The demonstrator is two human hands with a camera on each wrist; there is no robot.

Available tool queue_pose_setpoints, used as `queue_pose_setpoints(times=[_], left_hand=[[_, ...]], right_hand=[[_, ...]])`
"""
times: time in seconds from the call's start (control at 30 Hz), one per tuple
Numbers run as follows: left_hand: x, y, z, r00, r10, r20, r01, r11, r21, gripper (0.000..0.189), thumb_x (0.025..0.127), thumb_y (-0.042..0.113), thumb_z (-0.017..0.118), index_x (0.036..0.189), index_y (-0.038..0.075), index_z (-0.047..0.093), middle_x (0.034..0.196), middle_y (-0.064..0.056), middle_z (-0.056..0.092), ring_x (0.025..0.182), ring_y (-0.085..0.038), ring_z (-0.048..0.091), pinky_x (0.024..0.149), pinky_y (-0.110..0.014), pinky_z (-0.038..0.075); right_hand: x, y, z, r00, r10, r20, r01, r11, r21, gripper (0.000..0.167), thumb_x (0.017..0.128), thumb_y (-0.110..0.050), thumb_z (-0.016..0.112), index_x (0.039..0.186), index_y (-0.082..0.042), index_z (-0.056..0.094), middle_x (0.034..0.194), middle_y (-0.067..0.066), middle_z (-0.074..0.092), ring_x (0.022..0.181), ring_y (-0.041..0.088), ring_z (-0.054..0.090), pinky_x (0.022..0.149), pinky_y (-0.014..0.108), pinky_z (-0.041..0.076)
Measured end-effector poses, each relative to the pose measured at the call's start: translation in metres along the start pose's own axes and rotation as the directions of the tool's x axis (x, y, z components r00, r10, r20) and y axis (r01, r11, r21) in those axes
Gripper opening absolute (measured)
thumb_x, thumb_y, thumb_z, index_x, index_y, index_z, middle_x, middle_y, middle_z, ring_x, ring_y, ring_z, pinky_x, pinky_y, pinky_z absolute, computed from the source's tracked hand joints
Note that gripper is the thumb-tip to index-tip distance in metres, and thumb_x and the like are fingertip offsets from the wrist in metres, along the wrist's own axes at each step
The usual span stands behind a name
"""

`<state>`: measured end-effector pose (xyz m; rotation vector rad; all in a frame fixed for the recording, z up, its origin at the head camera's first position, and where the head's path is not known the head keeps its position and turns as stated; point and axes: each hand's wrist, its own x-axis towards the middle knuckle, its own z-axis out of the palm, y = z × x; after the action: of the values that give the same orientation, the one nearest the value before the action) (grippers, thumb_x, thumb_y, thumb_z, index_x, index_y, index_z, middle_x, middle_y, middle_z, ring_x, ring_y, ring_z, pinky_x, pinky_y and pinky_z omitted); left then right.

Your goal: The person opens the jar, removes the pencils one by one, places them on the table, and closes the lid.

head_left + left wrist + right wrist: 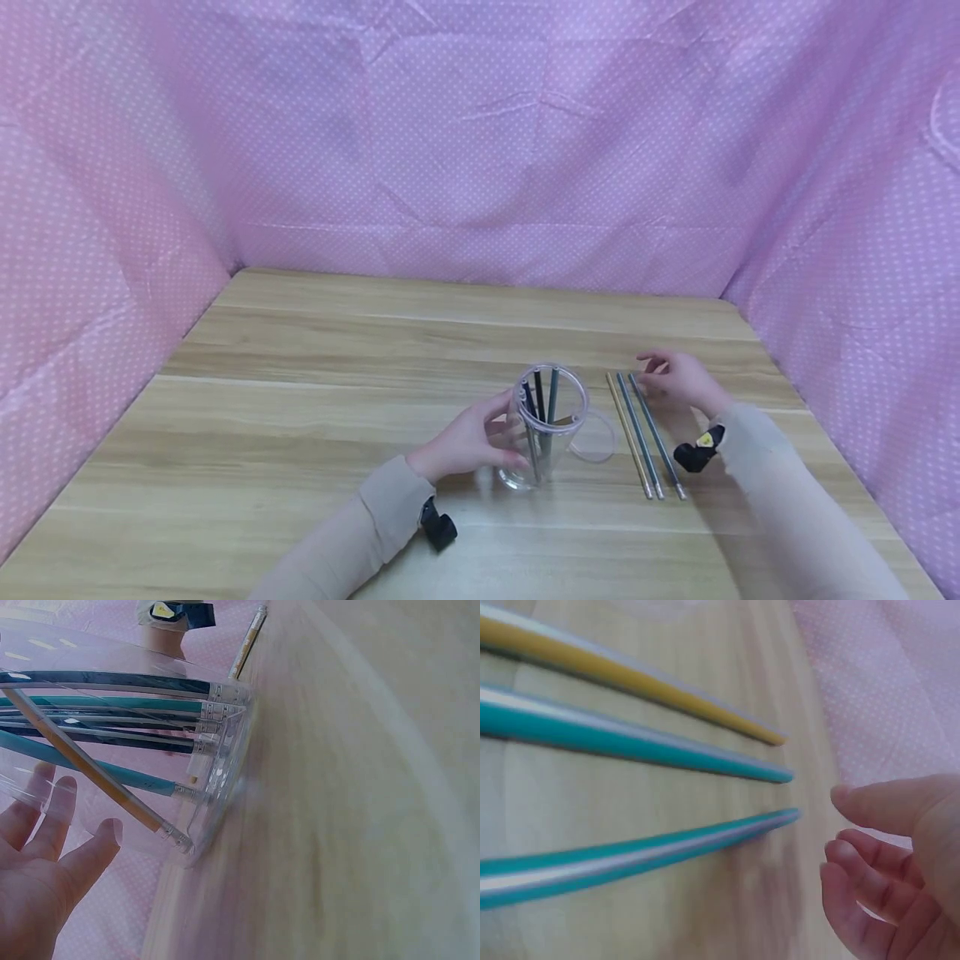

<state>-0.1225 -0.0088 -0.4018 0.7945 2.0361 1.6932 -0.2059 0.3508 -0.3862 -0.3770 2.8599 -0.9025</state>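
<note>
A clear plastic cup (549, 467) holds several pencils (552, 396), dark, teal and one gold. Their silver ferrules are down at its base in the left wrist view. My left hand (467, 437) holds the cup from its left side, thumb in front and fingers behind; the same hand (45, 870) appears beside the clear wall. To the right lie one gold pencil (628, 433) and two teal pencils (640, 433) (645, 851), ferrule ends toward me. Just beyond the right teal pencil's far end, my right hand (681, 382) hovers with loosely bent fingers (866, 874), holding nothing.
A round clear lid (594, 440) lies on the wooden table (300, 400) between the cup and the loose pencils. Pink dotted cloth (480, 150) hangs around the table's back and sides. Each wrist wears a small black camera (437, 525).
</note>
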Motion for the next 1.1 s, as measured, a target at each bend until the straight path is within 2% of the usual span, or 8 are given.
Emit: queue_pose_setpoints(times=[0.2,0.33,0.43,0.57,0.73,0.9,1.1], left_hand=[[0.000,0.001,-0.001,1.000,0.012,-0.004,-0.012,1.000,-0.001,0.096,0.072,0.006,0.080,0.150,0.017,0.026,0.154,-0.006,0.029,0.130,-0.034,0.045,0.109,-0.044,0.039],[0.000,0.001,-0.002,1.000,0.010,0.006,-0.010,1.000,-0.011,0.094,0.072,0.007,0.080,0.150,0.019,0.028,0.154,-0.004,0.031,0.132,-0.033,0.043,0.110,-0.044,0.038],[-0.001,0.001,-0.002,1.000,0.012,0.010,-0.012,1.000,-0.004,0.093,0.073,0.008,0.079,0.150,0.018,0.028,0.154,-0.005,0.031,0.132,-0.033,0.044,0.110,-0.045,0.038],[-0.001,0.001,-0.004,1.000,0.017,0.006,-0.017,1.000,0.005,0.094,0.073,0.008,0.080,0.150,0.017,0.026,0.155,-0.005,0.029,0.130,-0.034,0.045,0.109,-0.046,0.038],[0.000,0.001,-0.005,1.000,0.021,0.010,-0.021,1.000,0.005,0.094,0.072,0.008,0.080,0.150,0.020,0.028,0.154,-0.003,0.031,0.130,-0.032,0.046,0.110,-0.046,0.037],[0.001,0.000,-0.007,0.999,0.028,0.018,-0.028,1.000,-0.010,0.093,0.072,0.006,0.080,0.149,0.019,0.029,0.154,-0.006,0.029,0.132,-0.032,0.043,0.111,-0.046,0.036],[0.001,-0.001,-0.009,1.000,0.013,0.013,-0.012,1.000,-0.018,0.094,0.072,0.005,0.080,0.150,0.017,0.029,0.154,-0.005,0.030,0.131,-0.032,0.045,0.110,-0.044,0.037]], right_hand=[[-0.001,-0.013,-0.006,0.999,-0.028,-0.030,0.029,0.999,0.040,0.041,0.087,-0.004,0.061,0.125,0.010,0.052,0.098,0.023,0.061,0.069,0.013,0.059,0.055,0.024,0.055],[-0.002,-0.027,-0.005,0.998,-0.055,-0.028,0.057,0.996,0.069,0.040,0.089,-0.004,0.060,0.125,0.010,0.052,0.101,0.024,0.060,0.073,0.019,0.061,0.059,0.030,0.058],[-0.002,-0.038,-0.003,0.996,-0.082,-0.039,0.085,0.993,0.083,0.039,0.089,-0.005,0.060,0.125,0.010,0.053,0.102,0.024,0.061,0.072,0.013,0.060,0.060,0.033,0.059],[-0.002,-0.057,-0.001,0.992,-0.110,-0.055,0.114,0.990,0.077,0.037,0.090,-0.008,0.061,0.124,0.007,0.055,0.101,0.021,0.063,0.071,0.005,0.057,0.058,0.027,0.056],[-0.005,-0.081,-0.001,0.990,-0.133,-0.052,0.136,0.989,0.060,0.036,0.091,-0.015,0.062,0.124,0.000,0.058,0.104,0.017,0.065,0.076,0.010,0.060,0.059,0.021,0.052],[-0.006,-0.108,-0.006,0.977,-0.208,-0.046,0.211,0.974,0.081,0.035,0.091,-0.014,0.062,0.124,-0.003,0.059,0.110,0.017,0.064,0.079,0.010,0.061,0.061,0.022,0.053],[-0.009,-0.138,-0.011,0.953,-0.297,-0.060,0.301,0.950,0.084,0.033,0.091,-0.010,0.062,0.123,-0.004,0.060,0.108,0.014,0.063,0.079,0.008,0.061,0.069,0.024,0.055]])
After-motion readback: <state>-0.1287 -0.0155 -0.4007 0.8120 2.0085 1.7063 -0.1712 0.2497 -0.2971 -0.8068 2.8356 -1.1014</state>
